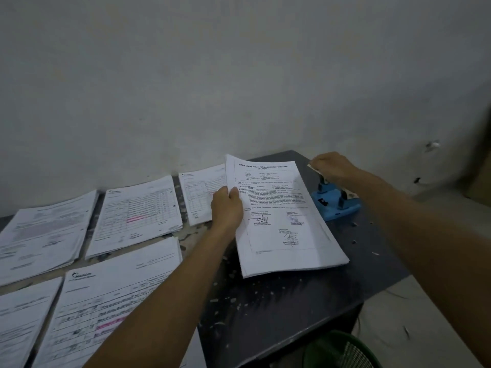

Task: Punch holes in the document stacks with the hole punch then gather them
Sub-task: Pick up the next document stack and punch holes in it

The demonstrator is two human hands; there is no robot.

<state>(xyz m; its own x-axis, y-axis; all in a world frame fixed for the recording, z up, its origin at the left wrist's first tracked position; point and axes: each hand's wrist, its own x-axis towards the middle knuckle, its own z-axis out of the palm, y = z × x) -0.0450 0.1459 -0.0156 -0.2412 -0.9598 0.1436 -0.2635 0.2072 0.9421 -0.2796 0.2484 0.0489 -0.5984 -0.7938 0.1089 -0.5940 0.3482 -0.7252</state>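
- The left hand (227,205) has its grip closed on the left edge of a document stack (281,216), thumb on the top page and fingers curled under the edge.
- That stack is lifted at its far left corner, so it tilts; its near right part lies on the dark surface (292,301). The top page carries a bold heading, printed paragraphs, signatures and stamps.
- The right hand (332,167) rests on top of the lever of the blue hole punch (336,203), fingers curled over the handle, which looks pale. Whether the grip is tight around it I cannot tell exactly, but the fingers wrap the handle.
- The hole punch stands on the dark surface just beside the right edge of the held stack, near the wall (239,75).
- Small paper scraps (231,301) are scattered over the dark surface, around the punch and nearer the person.
- To the left, on a lighter, mottled surface (183,205), other stacks lie flat: one partly behind the left hand (202,192), a form with a pink mark (138,213), and another at the far left (42,235).
- Nearer the person lie two more: a large form with a pink mark (117,296), partly crossed by the left forearm, and one at the left edge (24,320).
- A green mesh basket (342,351) shows at the bottom, below the dark surface.
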